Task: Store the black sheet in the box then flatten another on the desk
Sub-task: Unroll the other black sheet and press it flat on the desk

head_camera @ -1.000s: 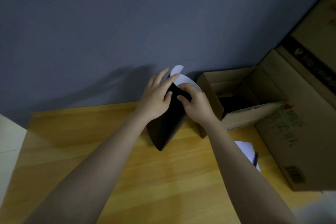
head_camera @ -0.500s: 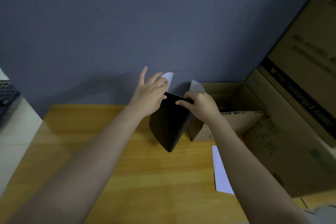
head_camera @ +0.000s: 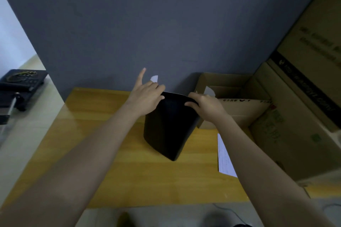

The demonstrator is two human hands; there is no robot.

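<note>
A curved black sheet [head_camera: 169,127] stands on edge over the wooden desk [head_camera: 114,167], its lower corner touching the desktop. My left hand [head_camera: 145,96] grips its upper left edge, with the index finger pointing up. My right hand [head_camera: 204,105] grips the upper right edge. White corners of the sheet's other side show above each hand. An open cardboard box [head_camera: 238,105] sits just right of the sheet, against the grey wall.
Large cardboard boxes [head_camera: 304,97] are stacked at the right. A white paper [head_camera: 224,156] lies on the desk under my right forearm. A dark device [head_camera: 20,81] rests on a pale surface at the far left. The grey wall stands close behind the desk.
The sheet has spread wider between my hands and now shows a broader black face. The view has shifted left and back, which brings the dark device at the left into sight.
</note>
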